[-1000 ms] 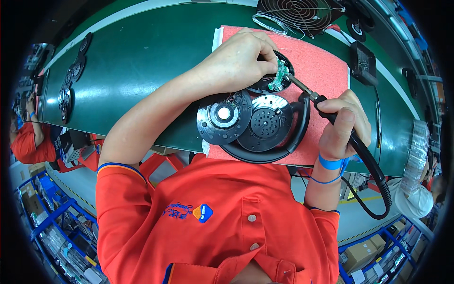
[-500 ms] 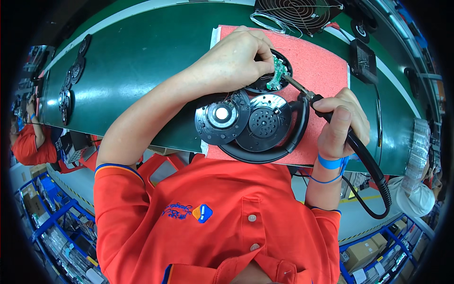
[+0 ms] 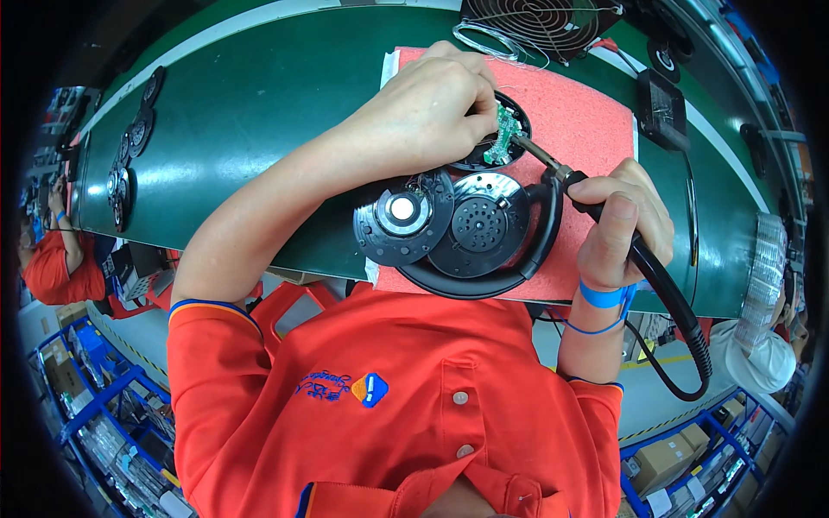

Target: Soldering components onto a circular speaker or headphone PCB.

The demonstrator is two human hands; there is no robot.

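Observation:
In my right hand (image 3: pixel 625 223) is a soldering iron (image 3: pixel 652 268), gripped by its black handle. Its metal tip meets a small green circuit board (image 3: pixel 501 142) in the far earcup (image 3: pixel 522 109) of a pair of black headphones. My left hand (image 3: pixel 449 108) reaches over that earcup, thumb and fingers pinched together at the board's left edge; what they hold is hidden. Nearer to me lie the headphones' perforated round earcup plate (image 3: pixel 480 224) and curved headband (image 3: pixel 484 288). A round black cover with a silver-white centre (image 3: pixel 401 210) overlaps the plate's left side.
Everything rests on a pink foam mat (image 3: pixel 587 112) on a green table (image 3: pixel 259 95). Behind it are a fan with a wire guard (image 3: pixel 540 22) and a coil of white wire (image 3: pixel 488 41). A black box (image 3: pixel 663 108) stands right; several round black parts (image 3: pixel 138 134) lie far left.

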